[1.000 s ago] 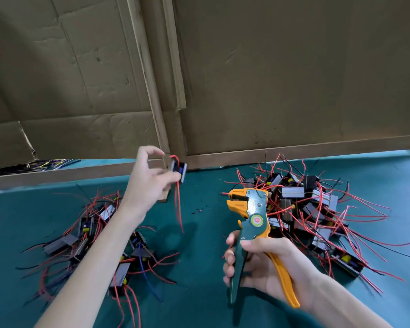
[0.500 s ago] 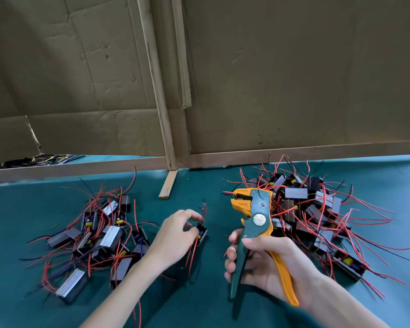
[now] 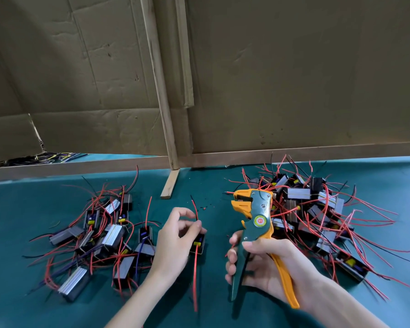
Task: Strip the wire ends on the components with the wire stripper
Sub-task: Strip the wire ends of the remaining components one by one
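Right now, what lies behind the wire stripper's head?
The right pile of components with red wires lies behind the wire stripper; its head covers the pile's left edge, so components there cannot be seen.

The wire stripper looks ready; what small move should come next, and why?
Probably the left hand should bring its component so a red wire end meets the wire stripper head. The right hand holds the tool upright, and the component's wires are clear of it.

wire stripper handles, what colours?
One dark green, one orange, on the wire stripper gripped by the right hand. Head view shows it best.
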{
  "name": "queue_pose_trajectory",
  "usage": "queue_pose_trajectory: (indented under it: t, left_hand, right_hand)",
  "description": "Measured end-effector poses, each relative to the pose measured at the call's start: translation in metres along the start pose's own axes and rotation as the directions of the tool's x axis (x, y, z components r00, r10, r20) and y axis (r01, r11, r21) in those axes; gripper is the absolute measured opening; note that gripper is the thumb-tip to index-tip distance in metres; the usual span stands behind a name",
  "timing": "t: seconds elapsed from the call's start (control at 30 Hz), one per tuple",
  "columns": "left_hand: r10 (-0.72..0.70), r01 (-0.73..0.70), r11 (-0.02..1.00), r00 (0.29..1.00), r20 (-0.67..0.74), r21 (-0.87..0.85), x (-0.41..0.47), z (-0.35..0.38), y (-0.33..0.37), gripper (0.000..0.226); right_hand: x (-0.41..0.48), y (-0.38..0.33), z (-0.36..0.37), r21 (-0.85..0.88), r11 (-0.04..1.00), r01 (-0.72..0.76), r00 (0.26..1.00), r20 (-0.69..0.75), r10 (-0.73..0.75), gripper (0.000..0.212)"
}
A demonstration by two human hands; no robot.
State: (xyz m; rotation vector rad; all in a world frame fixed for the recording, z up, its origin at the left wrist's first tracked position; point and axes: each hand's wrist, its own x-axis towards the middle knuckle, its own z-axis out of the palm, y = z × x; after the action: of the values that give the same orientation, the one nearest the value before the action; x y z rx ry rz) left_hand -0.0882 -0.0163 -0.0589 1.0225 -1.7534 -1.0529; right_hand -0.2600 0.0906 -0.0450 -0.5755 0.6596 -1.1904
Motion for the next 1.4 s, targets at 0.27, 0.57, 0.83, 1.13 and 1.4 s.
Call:
queue_pose_trajectory:
  t: [0.27,0.57,0.83,1.13,1.4]
  left_hand:
    - [-0.075,0.075,0.988,0.997,0.006,-0.135,-0.002,-0.003,-0.003,0.01]
    - [-0.005,0.012,0.996,0.997,0.075,-0.085,-0.002,-0.007,0.0,0.013]
    - [0.089,-0.085,0.991,0.995,0.035,-0.107,-0.004,-0.011,0.011,0.022]
    - [0.165,-0.16,0.979,0.986,0.032,-0.126,-0.007,-0.017,0.024,0.005]
    - [0.144,-0.143,0.985,0.99,0.006,-0.092,-0.004,-0.019,0.021,0.008]
  right_hand:
    - [0.0,0.002,-0.001,-0.003,1.0,-0.013,1.0,-0.007,0.013,0.029]
    - [0.001,0.003,-0.001,-0.013,1.0,-0.018,1.0,-0.015,0.018,0.031]
    - [-0.001,0.002,0.001,-0.023,0.999,-0.039,0.999,-0.026,0.038,0.031]
    - [-0.004,0.0,0.006,-0.054,0.997,-0.056,0.998,-0.002,0.056,0.03]
    - [-0.011,-0.003,0.014,-0.135,0.985,-0.104,0.993,0.044,0.111,0.029]
